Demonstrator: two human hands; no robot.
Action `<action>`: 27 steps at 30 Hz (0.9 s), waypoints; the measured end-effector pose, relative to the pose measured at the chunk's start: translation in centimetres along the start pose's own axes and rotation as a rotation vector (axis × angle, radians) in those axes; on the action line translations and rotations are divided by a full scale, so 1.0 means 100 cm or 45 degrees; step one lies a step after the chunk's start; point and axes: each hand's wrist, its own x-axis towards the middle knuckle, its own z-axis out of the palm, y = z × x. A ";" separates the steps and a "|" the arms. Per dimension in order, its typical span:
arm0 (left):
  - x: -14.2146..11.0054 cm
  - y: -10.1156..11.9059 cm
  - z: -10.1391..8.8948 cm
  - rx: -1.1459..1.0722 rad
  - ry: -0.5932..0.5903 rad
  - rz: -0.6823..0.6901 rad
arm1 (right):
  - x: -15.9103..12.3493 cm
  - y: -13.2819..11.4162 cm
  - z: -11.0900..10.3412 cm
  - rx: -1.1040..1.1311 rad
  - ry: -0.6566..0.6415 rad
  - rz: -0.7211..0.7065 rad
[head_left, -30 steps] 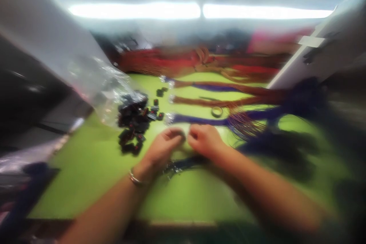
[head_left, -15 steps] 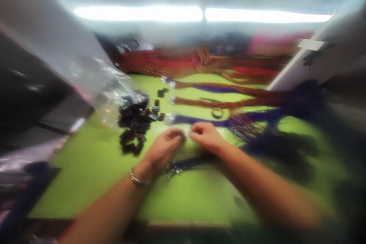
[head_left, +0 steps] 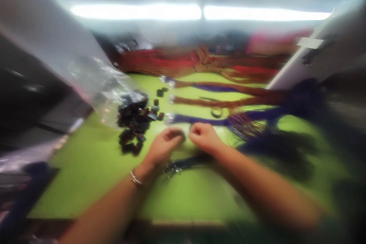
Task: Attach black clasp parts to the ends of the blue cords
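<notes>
Over the middle of the green table, my left hand [head_left: 166, 144] is closed in a pinch around a small dark piece [head_left: 182, 134], which looks like one of the black connector housings but is mostly hidden. Close by on its right, my right hand [head_left: 205, 136] is pinched too; what it holds is too small and blurred to name. Beneath my hands lies a dark bundle of wires [head_left: 191, 161] with shiny metal tips [head_left: 173, 168]. Left of my hands is a pile of black connector housings [head_left: 133, 122], partly in a clear plastic bag [head_left: 107, 91].
Purple wires [head_left: 200, 119] and brown wires [head_left: 197, 101] lie across the green table [head_left: 85, 175], with a roll of tape [head_left: 216, 112] between them. Red and brown bundles [head_left: 171, 61] are at the back. Upright panels [head_left: 74, 42] stand at the sides.
Both hands stay close together, still pinched. My right hand has shifted slightly to the right, leaving a little more gap. The things on the table have not visibly moved.
</notes>
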 end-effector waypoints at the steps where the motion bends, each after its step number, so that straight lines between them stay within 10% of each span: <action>1: 0.000 0.000 0.000 -0.022 -0.001 -0.013 | 0.000 0.000 0.000 -0.005 0.004 0.016; 27: 0.001 0.005 -0.001 -0.045 0.007 -0.129 | -0.001 0.001 0.001 -0.059 0.022 0.018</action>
